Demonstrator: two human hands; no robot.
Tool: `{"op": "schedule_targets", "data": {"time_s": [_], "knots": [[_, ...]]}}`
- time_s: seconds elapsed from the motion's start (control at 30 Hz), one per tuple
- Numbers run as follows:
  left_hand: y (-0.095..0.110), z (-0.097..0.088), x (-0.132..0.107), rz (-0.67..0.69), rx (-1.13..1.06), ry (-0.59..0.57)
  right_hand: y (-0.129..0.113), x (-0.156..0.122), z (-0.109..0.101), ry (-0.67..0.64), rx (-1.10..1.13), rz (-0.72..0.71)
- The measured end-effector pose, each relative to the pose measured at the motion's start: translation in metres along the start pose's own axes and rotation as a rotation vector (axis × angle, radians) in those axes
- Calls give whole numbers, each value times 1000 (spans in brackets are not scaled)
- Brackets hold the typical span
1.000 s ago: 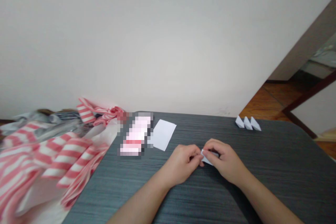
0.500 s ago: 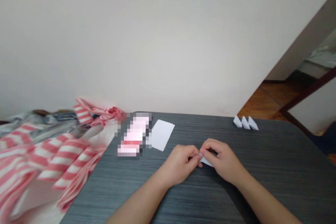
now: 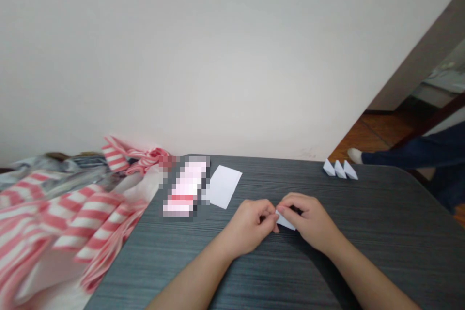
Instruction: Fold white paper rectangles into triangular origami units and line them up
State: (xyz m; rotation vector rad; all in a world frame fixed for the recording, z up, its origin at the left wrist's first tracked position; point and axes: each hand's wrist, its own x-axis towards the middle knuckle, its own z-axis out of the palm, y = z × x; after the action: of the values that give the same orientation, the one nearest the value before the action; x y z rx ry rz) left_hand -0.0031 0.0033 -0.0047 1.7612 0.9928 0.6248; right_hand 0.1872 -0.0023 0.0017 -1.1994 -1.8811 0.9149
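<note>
Trousered leg [image 3: 410, 151] appeared; left grip [image 3: 252, 225] and right grip [image 3: 311, 219] pinch paper [image 3: 286, 222] (pixelated object [image 3: 188, 184] unreadable).

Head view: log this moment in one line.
left hand: holding small white paper | right hand: holding same paper | white sheet: on table, beyond left hand | three folded pieces: beyond right hand

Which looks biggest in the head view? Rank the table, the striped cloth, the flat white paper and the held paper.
1. Table
2. Striped cloth
3. Flat white paper
4. Held paper, judged by its visible part; fingers cover some
</note>
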Motion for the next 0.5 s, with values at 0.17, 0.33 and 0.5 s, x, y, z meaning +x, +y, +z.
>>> {"op": "schedule_targets", "data": {"time_s": [0.17,0.33,0.5], "knots": [[-1,0,0,-11,-22,9,1,-1,-3,-8,1,13],[-3,0,-1,-17,-18,-10,-2,-1,-3,-20,-18,11],[-6,1,-1,-54,-74,-5,1,-1,-5,-23,-8,25]]}}
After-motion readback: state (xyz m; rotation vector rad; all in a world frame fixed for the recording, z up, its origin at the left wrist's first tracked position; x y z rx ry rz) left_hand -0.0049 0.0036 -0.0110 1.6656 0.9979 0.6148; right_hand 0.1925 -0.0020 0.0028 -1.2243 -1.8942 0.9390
